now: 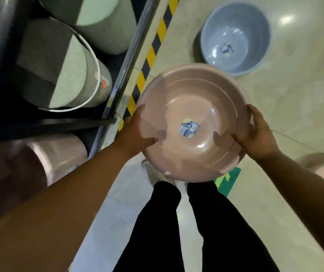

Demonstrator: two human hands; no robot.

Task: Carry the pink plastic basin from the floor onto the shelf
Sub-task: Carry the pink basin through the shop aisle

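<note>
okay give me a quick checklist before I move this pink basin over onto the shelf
1. Left hand grips the pink basin rim: ok.
2. Right hand grips the opposite rim: ok.
3. Basin lifted off the floor: ok.
4. Basin holds only a sticker: ok.
5. Free spot on the shelf: cannot tell; green bins fill the visible part.
6. Grey basin on the floor lies away from the feet: ok.

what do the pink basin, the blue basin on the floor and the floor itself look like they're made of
Pink basin: smooth glossy plastic, judging by soft highlights and a thin moulded rim; a label sits inside it.
Blue basin: apparently the same moulded plastic, with a glossy interior.
Floor: probably polished tile or stone, as it mirrors the lights and shows a thin joint line.
</note>
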